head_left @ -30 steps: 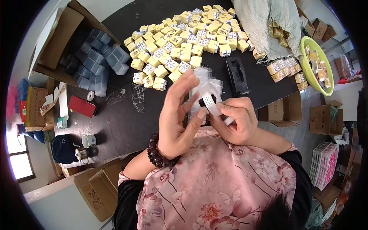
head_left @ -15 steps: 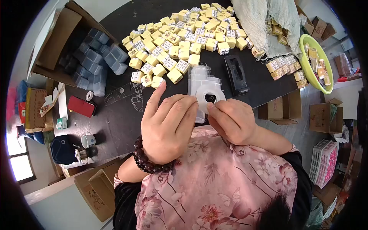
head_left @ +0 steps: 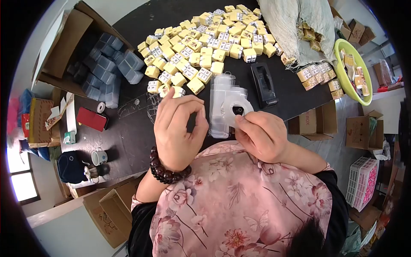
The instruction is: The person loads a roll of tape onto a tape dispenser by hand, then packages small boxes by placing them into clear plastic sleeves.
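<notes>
One roll of tape [head_left: 227, 113] is pinched by the right hand [head_left: 266, 139]; leftward, apart, the left hand [head_left: 176, 135] curls thumb toward fingers, its grip unclear.

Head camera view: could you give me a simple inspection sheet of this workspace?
Surface: black table, marked with pale scribbles.
Job's things: translucent tape roll; clear plastic cases; many small yellow boxes, loosely scattered.
Clutter: red case, mug.
Hands: right hand pinches the roll; left hand raised, grip unclear.
Cables: nothing seen.
Surroundings: open carton of plastic cases, woven sack, green basin, floor cartons.
</notes>
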A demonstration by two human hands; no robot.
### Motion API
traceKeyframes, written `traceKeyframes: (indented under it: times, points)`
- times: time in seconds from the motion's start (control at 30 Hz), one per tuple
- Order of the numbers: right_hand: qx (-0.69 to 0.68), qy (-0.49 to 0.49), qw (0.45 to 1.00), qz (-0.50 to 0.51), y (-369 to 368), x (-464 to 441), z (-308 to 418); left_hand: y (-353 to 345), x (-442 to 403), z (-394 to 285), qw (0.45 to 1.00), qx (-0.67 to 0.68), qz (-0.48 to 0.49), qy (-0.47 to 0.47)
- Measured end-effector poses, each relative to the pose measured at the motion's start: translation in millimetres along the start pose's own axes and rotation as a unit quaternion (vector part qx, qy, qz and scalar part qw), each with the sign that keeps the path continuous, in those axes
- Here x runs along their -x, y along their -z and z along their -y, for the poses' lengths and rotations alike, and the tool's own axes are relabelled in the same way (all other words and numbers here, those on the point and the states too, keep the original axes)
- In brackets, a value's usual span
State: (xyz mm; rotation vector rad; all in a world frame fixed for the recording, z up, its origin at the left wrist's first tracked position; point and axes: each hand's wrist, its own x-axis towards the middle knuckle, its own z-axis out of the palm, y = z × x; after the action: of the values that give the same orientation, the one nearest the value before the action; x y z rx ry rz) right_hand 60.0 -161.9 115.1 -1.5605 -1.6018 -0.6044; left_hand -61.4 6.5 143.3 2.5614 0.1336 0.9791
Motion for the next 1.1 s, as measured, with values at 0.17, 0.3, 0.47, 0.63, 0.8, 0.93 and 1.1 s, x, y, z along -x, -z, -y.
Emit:
traceKeyframes:
  times: [0.17, 0.3, 0.47, 0.63, 0.8, 0.93, 1.1]
  points:
    - [-0.006, 0.006, 1.0, -0.003, -1, 0, -1, 2, -1, -12, 0.998, 0.05, 0.019, -0.036]
    - [-0.01, 0.018, 1.0, 0.017, 0, -1, 0, 2, -3, -17, 0.996, -0.011, 0.009, -0.087]
    - [-0.014, 0.006, 1.0, 0.009, -2, 1, -1, -5, -4, -18, 0.996, -0.042, 0.026, -0.077]
    - [-0.004, -0.041, 0.999, -0.008, 5, 4, 1, -12, -7, -4, 0.997, -0.052, -0.008, -0.048]
    - [-0.05, -0.124, 0.991, -0.027, 8, 16, -6, -23, -4, -5, 0.961, 0.227, 0.042, 0.151]
    - [-0.119, -0.274, 0.954, -0.037, 4, 36, -17, -47, -8, 1, 0.809, 0.501, 0.135, 0.275]
    - [-0.056, -0.301, 0.95, -0.065, -14, 77, -37, -100, -18, 0, 0.857, 0.407, 0.184, 0.257]
